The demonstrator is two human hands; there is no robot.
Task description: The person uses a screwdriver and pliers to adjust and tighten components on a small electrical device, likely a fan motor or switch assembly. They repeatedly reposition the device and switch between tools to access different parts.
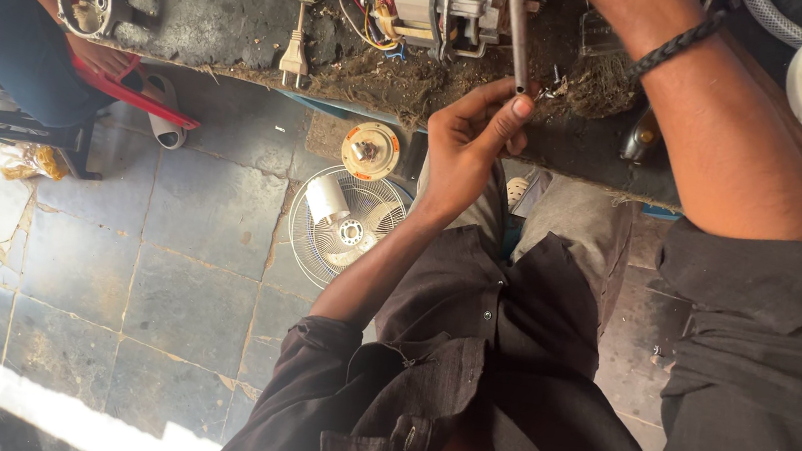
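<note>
Pinched in left hand (471,143): metal rod (517,27); wrist bent.

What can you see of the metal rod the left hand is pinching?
The metal rod is thin, straight, grey and dull, with a blunt end. It runs from the top edge of the picture, past the electric motor, to the left hand, whose thumb and forefinger pinch its end. It lies over the dirty workbench. Its far end is out of frame. The right hand is not in view.

Sharp daylight view; sunlit glare strip across lower-left floor (49,397)
</note>
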